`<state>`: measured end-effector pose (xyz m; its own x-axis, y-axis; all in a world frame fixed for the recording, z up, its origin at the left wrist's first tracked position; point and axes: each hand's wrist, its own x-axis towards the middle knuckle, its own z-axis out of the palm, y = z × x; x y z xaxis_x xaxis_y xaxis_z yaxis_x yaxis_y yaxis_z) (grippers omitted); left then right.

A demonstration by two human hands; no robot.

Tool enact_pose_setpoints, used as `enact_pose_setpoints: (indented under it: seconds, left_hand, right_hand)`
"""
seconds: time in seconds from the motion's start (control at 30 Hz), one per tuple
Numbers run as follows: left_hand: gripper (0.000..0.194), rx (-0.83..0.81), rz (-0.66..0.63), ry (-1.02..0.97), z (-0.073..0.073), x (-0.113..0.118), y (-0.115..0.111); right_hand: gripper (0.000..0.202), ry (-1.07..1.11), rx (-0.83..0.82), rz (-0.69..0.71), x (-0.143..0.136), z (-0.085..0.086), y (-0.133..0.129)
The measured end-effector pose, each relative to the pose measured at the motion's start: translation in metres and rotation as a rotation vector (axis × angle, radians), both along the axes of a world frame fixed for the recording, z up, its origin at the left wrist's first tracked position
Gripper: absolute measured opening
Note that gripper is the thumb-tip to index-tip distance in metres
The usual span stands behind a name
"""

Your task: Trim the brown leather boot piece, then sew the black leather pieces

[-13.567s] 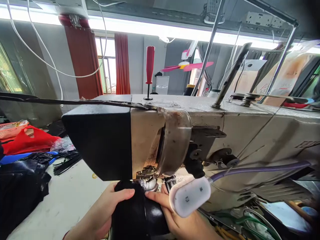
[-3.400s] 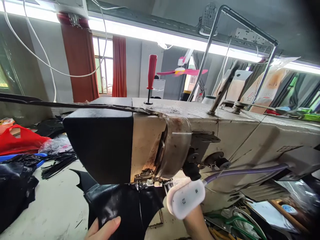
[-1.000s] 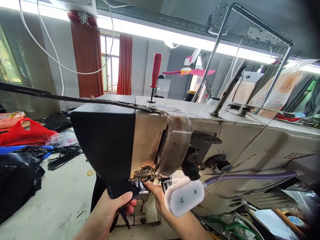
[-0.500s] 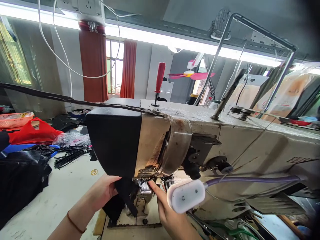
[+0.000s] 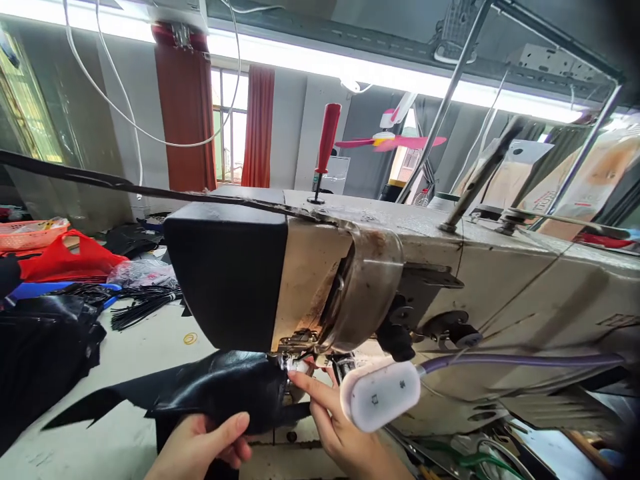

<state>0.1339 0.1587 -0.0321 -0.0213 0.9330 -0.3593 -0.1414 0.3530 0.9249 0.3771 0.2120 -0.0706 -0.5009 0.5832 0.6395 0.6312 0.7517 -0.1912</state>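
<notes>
A glossy black leather-like piece (image 5: 220, 383) lies at the needle area of a sewing machine (image 5: 325, 287), its pointed end reaching left over the table. My left hand (image 5: 200, 443) is at the lower edge of this piece, thumb stretched out and apart from the loosely curled fingers. On the other side, my right hand (image 5: 340, 423) has its index finger extended to the piece's right end by the presser foot. Its other fingers curl at a narrow black strip, partly hidden. A white lamp (image 5: 383, 397) covers part of that hand.
A red screwdriver (image 5: 329, 140) stands upright on the machine head. To the left are black material (image 5: 47, 357), a bundle of black cords (image 5: 143, 307), a red plastic bag (image 5: 75, 257) and a yellow rubber band (image 5: 190, 338). Green-handled scissors (image 5: 480, 460) lie at lower right.
The black piece now spreads broadly to the left, glossy side showing. My left hand has moved down and its thumb has come apart from the fingers. The right hand stays near the needle.
</notes>
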Motion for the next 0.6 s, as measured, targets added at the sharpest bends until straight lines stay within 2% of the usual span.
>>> enact_pose_setpoints:
  seconds: [0.2,0.37,0.47,0.6]
  left_hand:
    - [0.047,0.011,0.068,-0.016,0.007,0.012,0.001]
    - [0.047,-0.032,0.194,-0.093,0.018,0.028,0.001]
    - [0.048,-0.039,0.241,-0.155,0.022,0.032,0.004]
    - [0.051,0.005,0.226,-0.252,0.016,0.028,0.013]
  right_hand:
    - [0.044,-0.004,0.004,-0.015,-0.002,0.0,0.005]
    - [0.035,0.188,0.12,-0.04,-0.012,-0.005,0.012]
    - [0.036,0.141,0.042,-0.024,-0.011,0.004,0.008]
    - [0.04,0.071,0.016,0.01,-0.01,0.022,-0.005]
